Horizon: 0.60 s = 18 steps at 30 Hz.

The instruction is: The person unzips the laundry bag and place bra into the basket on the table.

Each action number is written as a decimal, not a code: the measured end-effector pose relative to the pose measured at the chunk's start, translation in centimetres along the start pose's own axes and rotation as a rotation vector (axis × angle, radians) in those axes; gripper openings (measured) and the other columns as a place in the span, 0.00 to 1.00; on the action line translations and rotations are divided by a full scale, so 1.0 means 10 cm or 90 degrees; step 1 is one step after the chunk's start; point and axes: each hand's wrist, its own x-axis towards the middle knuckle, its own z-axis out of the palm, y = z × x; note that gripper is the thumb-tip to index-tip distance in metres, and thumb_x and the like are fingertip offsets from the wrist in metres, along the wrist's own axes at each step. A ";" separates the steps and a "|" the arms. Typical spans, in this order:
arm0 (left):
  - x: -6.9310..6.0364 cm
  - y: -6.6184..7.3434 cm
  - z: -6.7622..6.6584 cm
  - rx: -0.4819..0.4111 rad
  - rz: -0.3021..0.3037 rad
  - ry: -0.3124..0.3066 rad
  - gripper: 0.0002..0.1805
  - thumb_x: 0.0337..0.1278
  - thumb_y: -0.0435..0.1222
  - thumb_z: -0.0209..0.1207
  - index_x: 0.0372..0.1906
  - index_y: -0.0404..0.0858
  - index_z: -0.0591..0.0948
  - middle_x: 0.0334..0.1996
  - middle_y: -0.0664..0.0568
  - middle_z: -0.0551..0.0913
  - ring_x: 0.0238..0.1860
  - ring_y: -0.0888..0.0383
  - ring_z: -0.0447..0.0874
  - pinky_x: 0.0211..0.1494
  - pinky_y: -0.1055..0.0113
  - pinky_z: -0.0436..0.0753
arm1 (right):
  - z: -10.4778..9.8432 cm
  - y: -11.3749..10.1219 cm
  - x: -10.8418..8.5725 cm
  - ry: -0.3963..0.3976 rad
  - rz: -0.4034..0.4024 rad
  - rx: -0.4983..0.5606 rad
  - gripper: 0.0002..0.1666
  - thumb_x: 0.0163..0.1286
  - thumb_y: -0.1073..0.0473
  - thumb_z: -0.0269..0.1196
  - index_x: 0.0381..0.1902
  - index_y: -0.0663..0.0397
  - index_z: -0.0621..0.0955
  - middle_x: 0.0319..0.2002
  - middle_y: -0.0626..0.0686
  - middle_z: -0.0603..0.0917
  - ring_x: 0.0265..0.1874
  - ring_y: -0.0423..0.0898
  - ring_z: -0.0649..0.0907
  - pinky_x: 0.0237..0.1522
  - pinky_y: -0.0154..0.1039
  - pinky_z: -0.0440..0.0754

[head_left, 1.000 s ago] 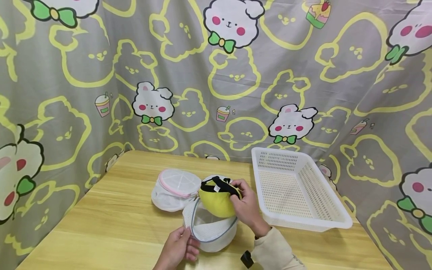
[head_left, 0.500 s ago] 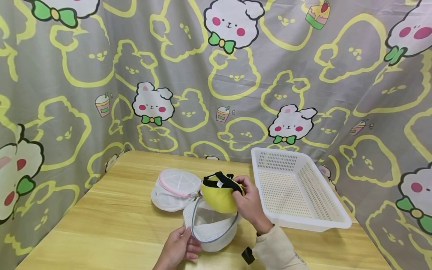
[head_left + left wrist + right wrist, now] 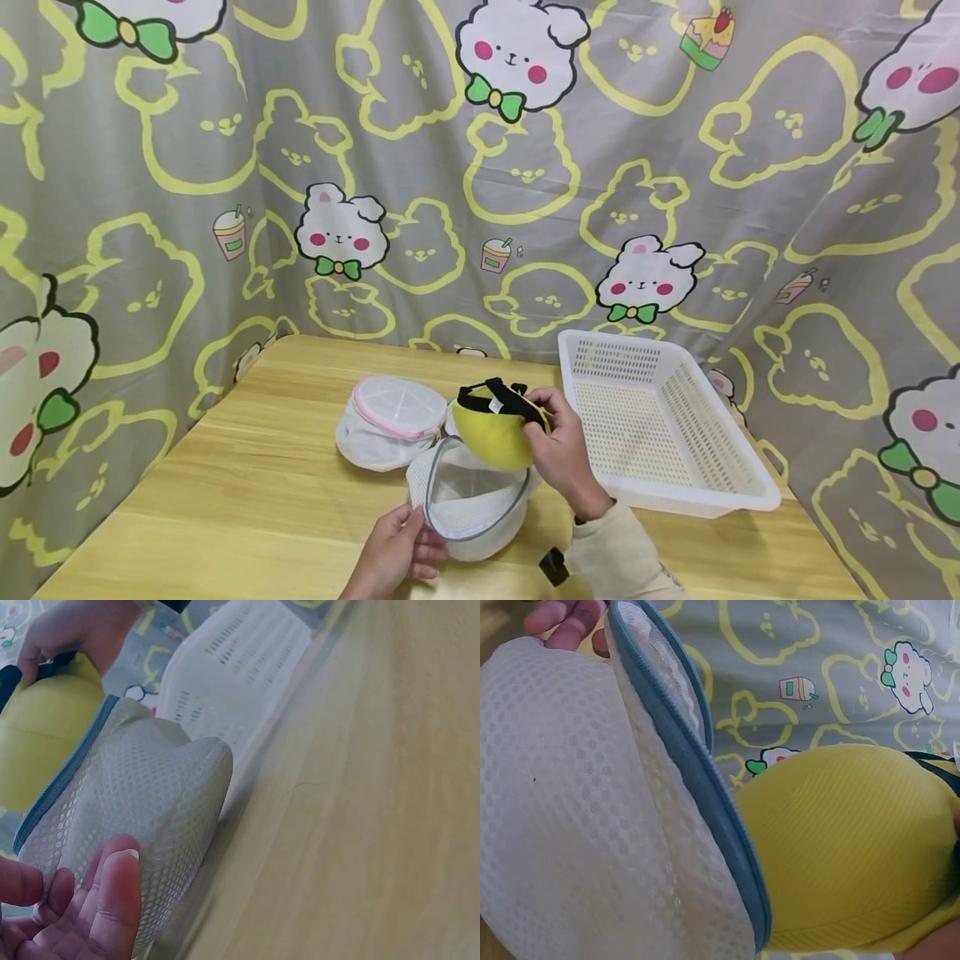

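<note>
A yellow bra (image 3: 495,437) with black straps and a white tag hangs just above an open white mesh laundry bag (image 3: 480,542). My right hand (image 3: 558,450) pinches the bra by its black edge. In the right wrist view the smooth yellow cup (image 3: 855,847) stands beside the bag's blue zipper (image 3: 697,772). My left hand (image 3: 393,546) pinches the bag's left side near the zipper, its other fingers against the mesh. The left wrist view shows thumb and forefinger on the mesh wall (image 3: 161,787). The bag's floor is partly hidden.
A white mesh bag with a pink zipper (image 3: 390,421) lies behind and left. Part of another white item shows behind the bra. A white plastic basket (image 3: 660,492) stands on the right of the wooden table (image 3: 247,467). A patterned curtain (image 3: 420,167) hangs behind.
The right hand has lifted the bra slightly up and to the right, away from the bag's opening. The left hand and the bag stay nearly still.
</note>
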 end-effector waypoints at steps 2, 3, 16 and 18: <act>0.00 0.00 -0.01 0.002 0.000 -0.003 0.19 0.79 0.36 0.36 0.47 0.22 0.71 0.28 0.49 0.82 0.29 0.55 0.85 0.29 0.62 0.85 | -0.01 0.01 0.00 0.001 -0.002 -0.001 0.17 0.52 0.81 0.52 0.39 0.65 0.76 0.35 0.59 0.81 0.33 0.44 0.80 0.34 0.31 0.78; 0.00 0.00 -0.01 0.003 -0.001 -0.005 0.20 0.79 0.36 0.36 0.48 0.22 0.71 0.29 0.49 0.82 0.30 0.55 0.85 0.29 0.62 0.86 | -0.01 0.02 0.00 0.002 -0.004 -0.003 0.17 0.52 0.81 0.52 0.39 0.65 0.76 0.35 0.59 0.81 0.33 0.44 0.80 0.35 0.31 0.78; -0.02 0.01 0.00 0.006 -0.007 -0.011 0.21 0.78 0.36 0.37 0.52 0.19 0.68 0.32 0.49 0.83 0.35 0.52 0.85 0.32 0.59 0.86 | -0.07 0.01 0.01 0.011 -0.039 -0.020 0.18 0.51 0.82 0.53 0.39 0.65 0.76 0.36 0.58 0.82 0.35 0.43 0.80 0.34 0.29 0.78; -0.02 0.02 0.00 0.004 -0.011 -0.011 0.21 0.78 0.37 0.38 0.53 0.19 0.68 0.32 0.48 0.83 0.35 0.52 0.85 0.33 0.59 0.86 | -0.08 0.01 0.01 0.009 -0.043 -0.021 0.17 0.52 0.82 0.53 0.39 0.65 0.76 0.36 0.58 0.81 0.35 0.43 0.80 0.33 0.29 0.78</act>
